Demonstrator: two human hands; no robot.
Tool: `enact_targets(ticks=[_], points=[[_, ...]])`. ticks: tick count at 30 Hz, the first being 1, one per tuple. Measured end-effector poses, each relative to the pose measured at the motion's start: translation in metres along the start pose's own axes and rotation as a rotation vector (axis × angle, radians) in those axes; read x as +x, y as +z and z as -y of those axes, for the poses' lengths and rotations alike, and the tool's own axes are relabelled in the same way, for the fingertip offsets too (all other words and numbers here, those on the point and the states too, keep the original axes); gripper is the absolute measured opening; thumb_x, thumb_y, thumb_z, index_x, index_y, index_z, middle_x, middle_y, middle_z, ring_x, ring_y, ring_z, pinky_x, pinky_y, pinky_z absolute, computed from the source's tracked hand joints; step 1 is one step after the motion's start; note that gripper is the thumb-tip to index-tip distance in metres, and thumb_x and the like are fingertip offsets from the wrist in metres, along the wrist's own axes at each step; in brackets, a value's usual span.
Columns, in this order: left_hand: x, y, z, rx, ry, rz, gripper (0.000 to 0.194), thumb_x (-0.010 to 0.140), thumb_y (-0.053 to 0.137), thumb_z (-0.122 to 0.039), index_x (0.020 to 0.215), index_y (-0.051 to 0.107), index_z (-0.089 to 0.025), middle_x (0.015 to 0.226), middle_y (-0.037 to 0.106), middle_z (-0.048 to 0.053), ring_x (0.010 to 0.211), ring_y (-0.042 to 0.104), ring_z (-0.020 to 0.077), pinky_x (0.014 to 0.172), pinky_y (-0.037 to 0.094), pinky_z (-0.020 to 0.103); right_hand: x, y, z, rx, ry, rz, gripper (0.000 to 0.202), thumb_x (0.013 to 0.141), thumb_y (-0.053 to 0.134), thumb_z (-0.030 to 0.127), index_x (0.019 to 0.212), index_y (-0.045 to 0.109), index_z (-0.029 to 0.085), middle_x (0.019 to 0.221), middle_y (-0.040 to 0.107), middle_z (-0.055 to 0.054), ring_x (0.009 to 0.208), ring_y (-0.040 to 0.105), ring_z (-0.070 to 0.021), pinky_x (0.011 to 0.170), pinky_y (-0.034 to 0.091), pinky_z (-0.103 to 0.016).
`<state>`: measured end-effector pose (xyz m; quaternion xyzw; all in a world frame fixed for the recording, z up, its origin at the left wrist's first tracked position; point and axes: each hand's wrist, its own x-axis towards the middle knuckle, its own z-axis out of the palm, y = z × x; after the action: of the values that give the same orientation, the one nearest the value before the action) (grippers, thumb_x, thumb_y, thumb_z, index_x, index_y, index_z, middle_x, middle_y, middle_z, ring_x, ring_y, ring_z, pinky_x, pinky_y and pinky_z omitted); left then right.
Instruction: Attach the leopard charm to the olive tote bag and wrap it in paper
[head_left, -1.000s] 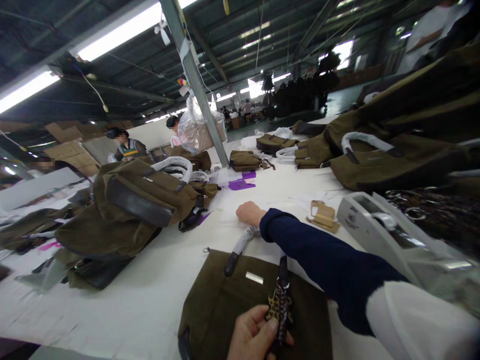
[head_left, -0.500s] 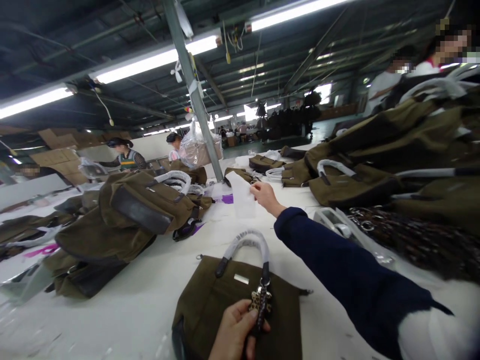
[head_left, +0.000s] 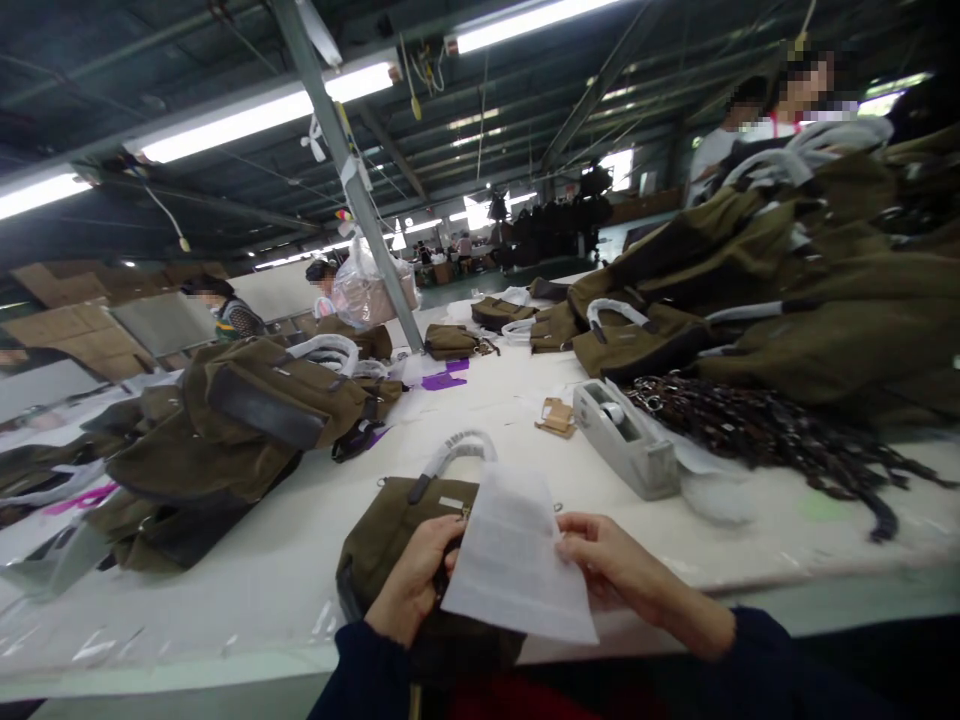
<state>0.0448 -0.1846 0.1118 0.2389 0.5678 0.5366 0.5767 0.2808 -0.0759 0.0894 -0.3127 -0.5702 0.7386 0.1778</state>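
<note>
An olive bag (head_left: 375, 530) with a wrapped handle (head_left: 457, 448) lies at the table's front edge. Over its right part hangs a white translucent sheet (head_left: 525, 560), pinched at its right edge by my right hand (head_left: 615, 560). My left hand (head_left: 420, 570) is closed at the sheet's left edge, above the bag, around a dark braided charm (head_left: 442, 575) that is mostly hidden by the fingers and sheet.
Olive bags (head_left: 255, 400) are piled on the left, with a larger heap (head_left: 675, 270) at the right. A grey tape dispenser (head_left: 626, 440), a brown card piece (head_left: 556, 416) and dark braided straps (head_left: 757, 430) lie on the right. A post (head_left: 360, 190) rises behind; people stand farther back.
My right hand has drawn back from the far side of the table to the bag, bringing the white sheet beside my left hand. The tape dispenser now shows fully.
</note>
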Motion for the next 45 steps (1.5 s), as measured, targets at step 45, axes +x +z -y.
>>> enact_targets(ticks=[45], points=[[-0.003, 0.011, 0.007, 0.198, 0.027, -0.036, 0.027, 0.076, 0.070, -0.035, 0.083, 0.056, -0.013, 0.070, 0.066, 0.003, 0.037, 0.038, 0.0019, 0.035, 0.030, 0.016, 0.061, 0.031, 0.026, -0.223, 0.153, 0.129, 0.022, 0.093, 0.043, 0.015, 0.075, 0.056, 0.012, 0.050, 0.063, -0.003, 0.043, 0.060, -0.0123, 0.040, 0.045, -0.017]])
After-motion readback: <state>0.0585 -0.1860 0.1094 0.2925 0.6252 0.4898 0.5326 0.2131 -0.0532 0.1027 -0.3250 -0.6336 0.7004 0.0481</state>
